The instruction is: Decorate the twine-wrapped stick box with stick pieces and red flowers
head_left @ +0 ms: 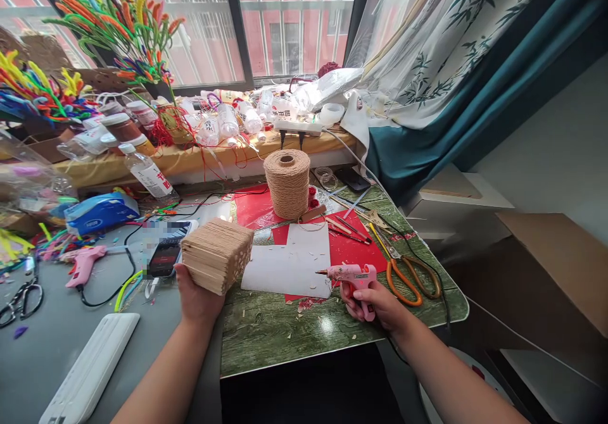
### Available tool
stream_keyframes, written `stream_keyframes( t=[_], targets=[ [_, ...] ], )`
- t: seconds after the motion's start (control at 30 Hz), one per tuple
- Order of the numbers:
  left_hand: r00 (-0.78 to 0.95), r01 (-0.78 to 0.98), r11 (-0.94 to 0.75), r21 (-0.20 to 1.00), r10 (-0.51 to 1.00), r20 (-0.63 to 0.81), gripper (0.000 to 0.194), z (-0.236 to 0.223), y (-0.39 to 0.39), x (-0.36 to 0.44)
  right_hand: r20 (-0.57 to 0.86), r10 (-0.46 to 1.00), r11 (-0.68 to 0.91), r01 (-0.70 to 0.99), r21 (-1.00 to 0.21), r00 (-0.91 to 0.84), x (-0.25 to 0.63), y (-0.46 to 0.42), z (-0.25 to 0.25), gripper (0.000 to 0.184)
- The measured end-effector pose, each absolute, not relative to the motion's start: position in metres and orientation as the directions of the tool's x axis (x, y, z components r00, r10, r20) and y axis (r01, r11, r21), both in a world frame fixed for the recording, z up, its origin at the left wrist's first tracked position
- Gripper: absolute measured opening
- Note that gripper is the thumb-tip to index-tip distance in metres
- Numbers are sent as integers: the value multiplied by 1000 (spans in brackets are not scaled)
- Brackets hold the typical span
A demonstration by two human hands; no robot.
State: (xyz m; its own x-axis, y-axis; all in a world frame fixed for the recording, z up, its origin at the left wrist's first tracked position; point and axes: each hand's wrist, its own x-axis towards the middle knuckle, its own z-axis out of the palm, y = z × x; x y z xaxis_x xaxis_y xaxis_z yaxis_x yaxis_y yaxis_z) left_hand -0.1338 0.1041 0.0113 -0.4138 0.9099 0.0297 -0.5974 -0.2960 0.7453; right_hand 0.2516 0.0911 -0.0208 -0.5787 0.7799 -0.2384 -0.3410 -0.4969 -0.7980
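Observation:
My left hand (197, 297) grips from below a box-shaped block of stacked wooden craft sticks (217, 252), holding it above the table edge. My right hand (375, 304) is closed around the grip of a pink hot glue gun (351, 277). Its nozzle points left, toward a white sheet of paper (289, 262), and stands apart from the stick block. Under the paper lies red paper (354, 253) on the green wood-pattern table (294, 332).
A spool of jute twine (287, 182) stands behind the paper. Orange-handled scissors (403, 272) lie to the right of the glue gun. A second pink glue gun (83, 264), a phone (164, 256), black scissors (21, 297) and a white case (90, 367) lie left. Pipe cleaners and bottles crowd the windowsill.

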Motion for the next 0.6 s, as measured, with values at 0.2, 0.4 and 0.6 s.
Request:
stream_keyframes(
  t=[0.2,0.4,0.6],
  targets=[
    [-362,-737,-286,613,932,0,61,16,106,-146,-249,763,-517,-333,-788,-596,252,92,-21,17],
    [-309,-791,-236,564,950,-37,62,9,107,-151,-255,769,-521,-344,-781,-586,251,92,-20,19],
    [-321,-751,-224,622,946,-48,61,12,106,-147,-268,774,-521,-336,-785,-574,251,91,-21,20]
  ],
)
